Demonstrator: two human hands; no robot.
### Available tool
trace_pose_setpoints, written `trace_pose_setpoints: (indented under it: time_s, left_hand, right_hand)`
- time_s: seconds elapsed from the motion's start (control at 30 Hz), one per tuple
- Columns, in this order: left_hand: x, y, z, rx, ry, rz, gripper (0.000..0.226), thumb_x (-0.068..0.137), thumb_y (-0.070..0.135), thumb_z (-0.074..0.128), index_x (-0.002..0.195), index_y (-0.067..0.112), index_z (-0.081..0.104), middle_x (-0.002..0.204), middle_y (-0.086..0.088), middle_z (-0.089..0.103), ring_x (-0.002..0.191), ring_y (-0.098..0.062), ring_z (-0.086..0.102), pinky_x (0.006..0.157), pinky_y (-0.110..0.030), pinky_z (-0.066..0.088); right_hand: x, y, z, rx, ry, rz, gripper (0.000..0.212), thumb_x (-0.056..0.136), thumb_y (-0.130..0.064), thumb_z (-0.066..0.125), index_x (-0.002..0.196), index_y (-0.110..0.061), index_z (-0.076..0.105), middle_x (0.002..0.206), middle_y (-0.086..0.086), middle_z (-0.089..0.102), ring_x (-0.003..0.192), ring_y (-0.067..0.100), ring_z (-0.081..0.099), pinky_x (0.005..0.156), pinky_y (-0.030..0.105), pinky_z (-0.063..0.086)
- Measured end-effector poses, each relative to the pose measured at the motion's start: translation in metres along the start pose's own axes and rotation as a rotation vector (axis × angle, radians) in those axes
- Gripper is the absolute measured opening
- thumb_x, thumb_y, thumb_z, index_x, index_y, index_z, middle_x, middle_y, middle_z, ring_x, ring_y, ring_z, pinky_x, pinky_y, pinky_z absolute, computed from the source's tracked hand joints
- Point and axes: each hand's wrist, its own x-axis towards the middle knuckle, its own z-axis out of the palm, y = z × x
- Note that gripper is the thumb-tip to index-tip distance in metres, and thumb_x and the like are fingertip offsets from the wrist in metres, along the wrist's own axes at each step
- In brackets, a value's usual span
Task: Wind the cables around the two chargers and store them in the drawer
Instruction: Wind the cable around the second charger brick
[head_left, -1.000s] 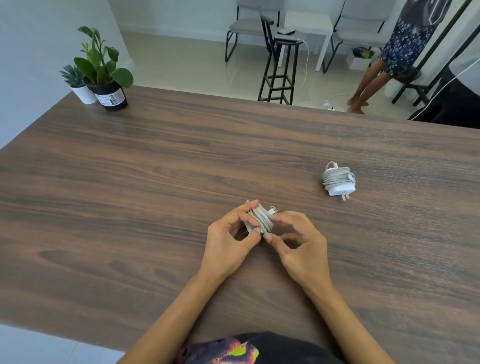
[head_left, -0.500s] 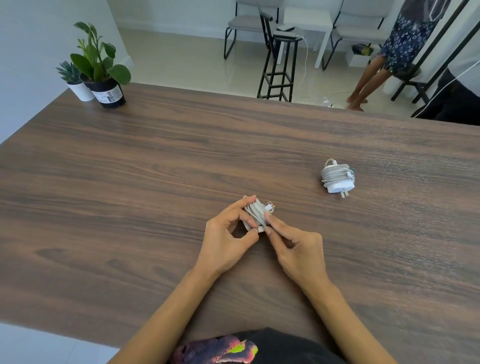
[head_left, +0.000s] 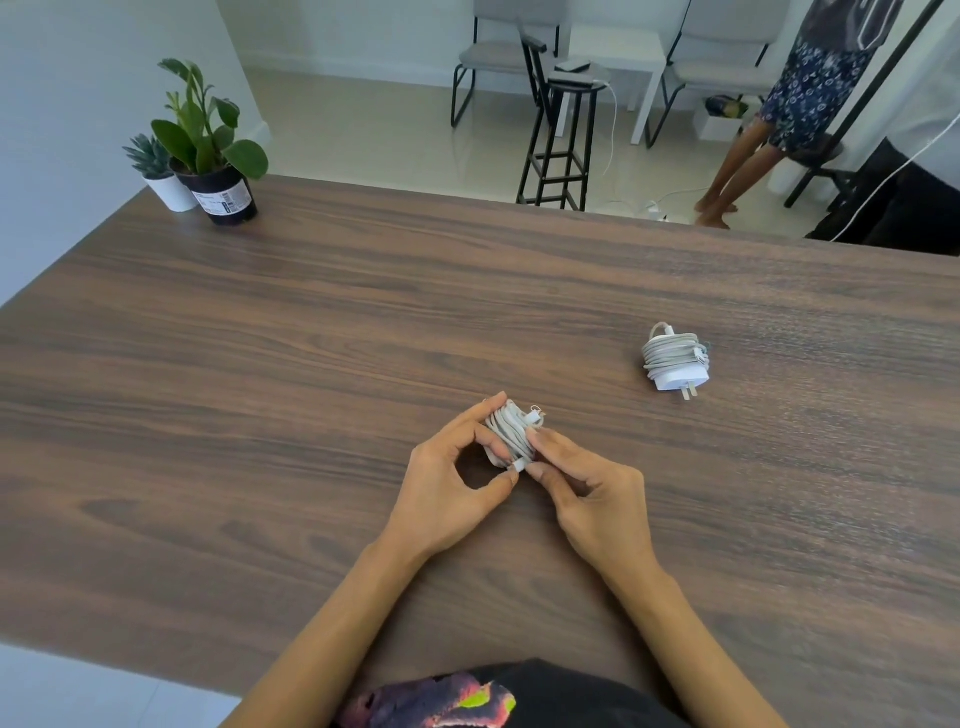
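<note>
Wood-grain surface (head_left: 260, 364), dark brown, with pale tiled floor and chairs seen beyond its far edge. Landmark taken: the wound charger (head_left: 675, 361), lying on the surface with its cable fully wrapped and its prongs pointing toward the near edge.

Second charger (head_left: 511, 434) is held well to the left of the landmark and nearer the person, just above or on the surface; which cannot be told. Its cable is seen coiled round the body in many turns. Left hand (head_left: 447, 483) grips the bundle, forefinger over the top, thumb beneath. Right hand (head_left: 587, 488) pinches the cable end at the bundle's near side, fingers (head_left: 545, 441) curled against the coils.

Step judged: final tuck of the loose end on the second charger; winding appears nearly complete. Next move calls for securing that end under a turn so the coil is not loosened, then both chargers are to be gathered. No drawer is in view. Two potted plants (head_left: 208, 156) stand far left of the landmark, at the far corner.
</note>
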Motion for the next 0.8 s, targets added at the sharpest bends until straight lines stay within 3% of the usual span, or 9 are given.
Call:
trace_pose_setpoints:
  time_s: [0.33, 0.47, 0.57, 0.67, 0.8]
  left_hand:
    - [-0.010, 0.006, 0.000, -0.042, 0.018, -0.019, 0.021, 0.078, -0.003, 0.070, 0.094, 0.010, 0.064, 0.138, 0.007, 0.053, 0.128, -0.003, 0.047, 0.110, -0.037, 0.037]
    - [-0.011, 0.007, -0.001, -0.115, 0.040, -0.040, 0.026, 0.082, -0.011, 0.061, 0.099, 0.008, 0.061, 0.135, 0.002, 0.056, 0.127, -0.006, 0.050, 0.109, -0.037, 0.039]
    - [-0.010, 0.006, 0.000, -0.143, 0.079, -0.047, 0.027, 0.085, -0.009, 0.059, 0.105, 0.010, 0.057, 0.130, 0.001, 0.060, 0.123, -0.009, 0.054, 0.105, -0.037, 0.043]
    - [-0.007, 0.004, 0.000, -0.115, 0.107, -0.052, 0.029, 0.087, 0.003, 0.064, 0.112, 0.016, 0.058, 0.124, 0.008, 0.063, 0.116, -0.006, 0.058, 0.101, -0.030, 0.046]
    - [-0.002, 0.002, -0.001, -0.023, 0.084, -0.022, 0.041, 0.087, 0.003, 0.065, 0.120, 0.028, 0.059, 0.123, 0.012, 0.063, 0.113, -0.002, 0.059, 0.097, -0.017, 0.045]
  right_hand:
    - [0.001, -0.004, -0.003, 0.137, -0.026, 0.187, 0.045, 0.082, -0.002, 0.069, 0.109, -0.038, 0.065, 0.106, -0.031, 0.064, 0.107, -0.007, 0.060, 0.093, 0.007, 0.041]
    - [-0.001, -0.004, -0.005, 0.167, -0.020, 0.220, 0.041, 0.085, -0.005, 0.066, 0.111, -0.037, 0.064, 0.111, -0.021, 0.066, 0.110, -0.005, 0.059, 0.097, 0.012, 0.042]
    - [-0.003, -0.006, -0.003, 0.171, -0.011, 0.229, 0.041, 0.083, -0.008, 0.069, 0.111, -0.037, 0.063, 0.107, -0.028, 0.064, 0.107, -0.008, 0.059, 0.094, 0.007, 0.041]
    - [-0.004, -0.007, -0.001, 0.155, -0.012, 0.239, 0.042, 0.081, -0.009, 0.072, 0.109, -0.040, 0.064, 0.101, -0.036, 0.062, 0.106, -0.010, 0.059, 0.092, 0.004, 0.039]
    - [-0.003, -0.006, -0.002, 0.162, -0.025, 0.259, 0.045, 0.079, -0.007, 0.073, 0.108, -0.041, 0.065, 0.103, -0.029, 0.064, 0.106, -0.008, 0.060, 0.093, 0.005, 0.040]
